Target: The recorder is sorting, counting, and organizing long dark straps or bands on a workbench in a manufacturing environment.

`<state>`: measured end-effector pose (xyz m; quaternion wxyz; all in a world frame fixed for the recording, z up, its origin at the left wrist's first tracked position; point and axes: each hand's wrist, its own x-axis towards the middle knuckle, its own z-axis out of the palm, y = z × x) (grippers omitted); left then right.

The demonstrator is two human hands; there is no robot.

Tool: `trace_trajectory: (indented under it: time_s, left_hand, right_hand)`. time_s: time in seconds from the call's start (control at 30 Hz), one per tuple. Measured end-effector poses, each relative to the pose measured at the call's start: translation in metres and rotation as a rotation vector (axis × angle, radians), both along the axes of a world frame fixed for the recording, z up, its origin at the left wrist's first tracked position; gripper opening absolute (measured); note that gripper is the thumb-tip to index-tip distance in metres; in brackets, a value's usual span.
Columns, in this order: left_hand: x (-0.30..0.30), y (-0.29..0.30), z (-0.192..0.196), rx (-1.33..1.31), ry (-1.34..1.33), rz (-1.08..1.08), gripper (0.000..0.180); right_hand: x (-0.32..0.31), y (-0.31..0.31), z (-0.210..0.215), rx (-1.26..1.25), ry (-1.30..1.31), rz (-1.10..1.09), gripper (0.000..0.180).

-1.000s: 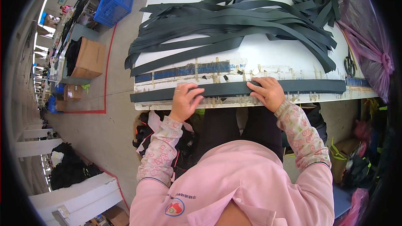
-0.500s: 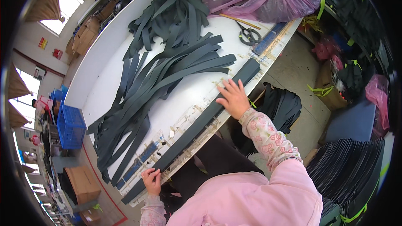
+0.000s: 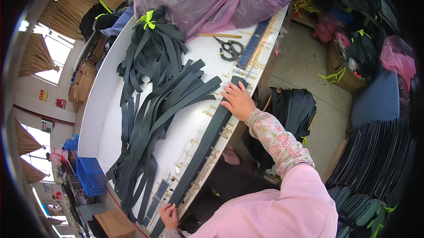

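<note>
A long dark grey fabric strip point(image 3: 202, 149) lies along the near edge of the white table point(image 3: 115, 119). My right hand point(image 3: 238, 101) rests flat on it close to its far end, fingers spread. Toward the near end, my left hand point(image 3: 169, 215) has its fingers curled at the strip's edge, closed on it. Left of the strip lies a loose heap of similar dark strips point(image 3: 154, 125). Beyond them is a bundle of strips point(image 3: 154, 46) tied with a bright yellow-green band point(image 3: 148, 19).
Black-handled scissors point(image 3: 230, 50) and a thin yellowish stick point(image 3: 219, 36) lie near a big pink plastic bag point(image 3: 212, 2). Dark strips hang below the table's right side point(image 3: 293, 112). Stacked dark sheets point(image 3: 369, 156) stand at right. A blue crate point(image 3: 91, 176) is at left.
The view has turned, shifting the table leftward. My right hand has slid along the strip toward its far end. My left hand stays near the other end.
</note>
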<state>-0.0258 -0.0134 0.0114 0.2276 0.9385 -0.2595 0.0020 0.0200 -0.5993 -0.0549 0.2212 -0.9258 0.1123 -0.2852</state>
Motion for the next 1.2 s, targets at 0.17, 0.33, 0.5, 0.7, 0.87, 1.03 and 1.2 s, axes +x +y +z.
trace_trajectory:
  time_s: [0.17, 0.33, 0.5, 0.7, 0.87, 1.03, 1.2]
  left_hand:
    - [0.001, 0.002, 0.003, 0.043, 0.004, -0.029, 0.017]
    - [0.001, 0.002, 0.003, 0.012, 0.023, -0.028, 0.015]
    - [-0.001, 0.004, 0.004, 0.05, -0.008, -0.071, 0.014]
    - [-0.002, 0.01, 0.003, 0.043, -0.049, -0.068, 0.016]
    - [0.019, 0.001, 0.004, -0.026, -0.033, -0.115, 0.015]
    - [0.021, 0.008, -0.005, -0.146, -0.038, -0.092, 0.02]
    - [0.008, 0.017, -0.016, -0.285, -0.024, -0.022, 0.02]
  right_hand:
    - [0.005, -0.001, 0.002, 0.014, -0.012, 0.002, 0.039]
    - [0.001, -0.005, -0.001, 0.04, -0.028, 0.047, 0.04]
    - [-0.007, -0.005, -0.003, 0.071, -0.027, 0.072, 0.041]
    - [0.002, 0.031, 0.02, 0.092, -0.069, 0.074, 0.04]
    - [0.014, 0.105, 0.066, 0.346, 0.022, 0.46, 0.019]
    - [0.053, 0.193, 0.07, 0.334, 0.596, 0.637, 0.021]
    - [0.072, 0.264, 0.061, 0.142, 0.778, 0.675, 0.026]
